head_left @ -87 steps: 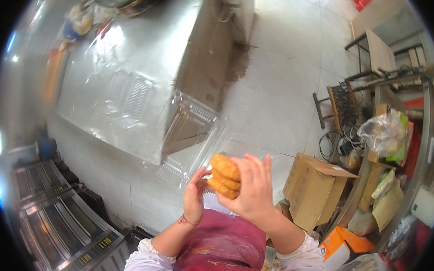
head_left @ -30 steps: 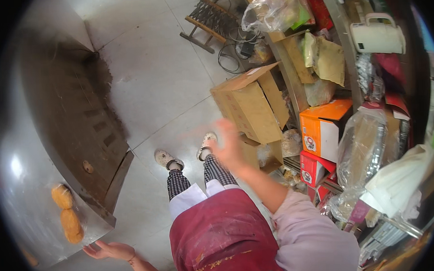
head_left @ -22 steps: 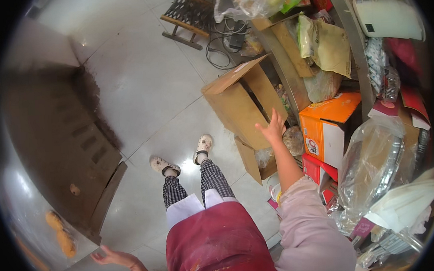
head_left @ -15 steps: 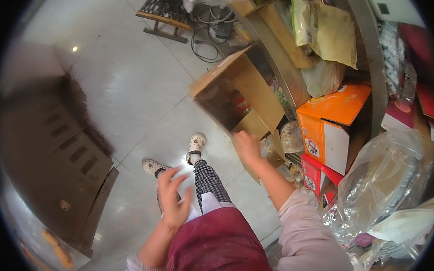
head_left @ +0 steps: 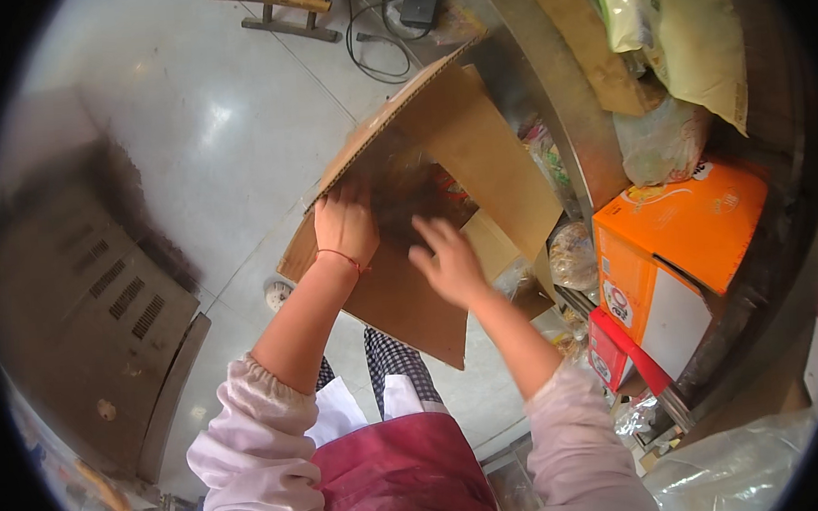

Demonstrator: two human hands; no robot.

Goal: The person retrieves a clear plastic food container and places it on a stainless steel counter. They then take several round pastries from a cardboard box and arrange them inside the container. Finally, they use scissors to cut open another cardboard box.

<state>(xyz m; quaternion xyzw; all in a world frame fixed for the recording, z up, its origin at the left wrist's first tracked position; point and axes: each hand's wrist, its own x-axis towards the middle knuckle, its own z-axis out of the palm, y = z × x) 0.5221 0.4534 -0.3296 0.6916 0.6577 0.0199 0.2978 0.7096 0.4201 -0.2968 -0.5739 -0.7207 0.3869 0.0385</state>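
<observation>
A brown cardboard box (head_left: 491, 149) stands open in front of me, its flaps spread and its inside in shadow. My left hand (head_left: 347, 229), with a thin red cord at the wrist, is closed on the box's left edge near a flap; its fingertips are partly lost in the shadow. Over the box's opening hovers my right hand (head_left: 448, 261), somewhat blurred. Its fingers are apart and nothing is in them. Inside the box, behind the right hand, a small red packet (head_left: 449, 187) shows in part.
An orange carton (head_left: 676, 223) and a red box (head_left: 608, 349) stand at the right. Bags and a cardboard strip (head_left: 583, 38) lie on a metal shelf at the far right. Cables (head_left: 376, 58) lie on the floor ahead. A dark vented metal cabinet (head_left: 118, 271) stands at left.
My left hand has reached forward from above my legs to the box edge. The right hand has moved over the box opening. The box now appears closer, with its near flap extending toward me.
</observation>
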